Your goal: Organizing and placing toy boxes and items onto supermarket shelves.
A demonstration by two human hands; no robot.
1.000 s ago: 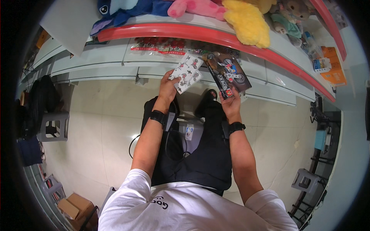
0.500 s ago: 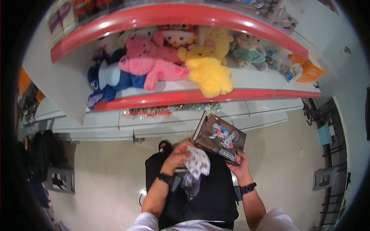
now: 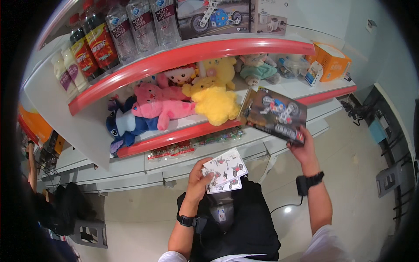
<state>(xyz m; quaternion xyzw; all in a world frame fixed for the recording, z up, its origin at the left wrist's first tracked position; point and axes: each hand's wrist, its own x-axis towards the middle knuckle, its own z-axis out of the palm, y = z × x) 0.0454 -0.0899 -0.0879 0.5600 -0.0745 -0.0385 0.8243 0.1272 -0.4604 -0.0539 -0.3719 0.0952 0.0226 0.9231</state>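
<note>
My left hand (image 3: 198,180) grips a folded white instruction leaflet (image 3: 228,165) by its left edge, thumb on top. Small motorcycle pictures cover the leaflet, which lies over my lap. Out to the right, my right hand (image 3: 304,149) holds a dark toy model kit box (image 3: 273,122) by its lower right corner. A model motorcycle is pictured on the box's top face. The box is raised in front of the plush shelf, its left end close to a yellow plush toy (image 3: 216,105); whether they touch I cannot tell.
On the red-edged shelf (image 3: 174,135) sit pink (image 3: 161,105) and blue (image 3: 126,122) plush toys and an orange box (image 3: 329,61). Above stand bottles (image 3: 98,37) and a motorcycle kit box (image 3: 214,19). Grey stools (image 3: 89,231) are at both sides; another person (image 3: 65,209) is at far left.
My right hand has carried the box up and to the right, away from the leaflet. The leaflet now lies flatter, its pictures facing up. The view has shifted, showing more of the upper shelf.
</note>
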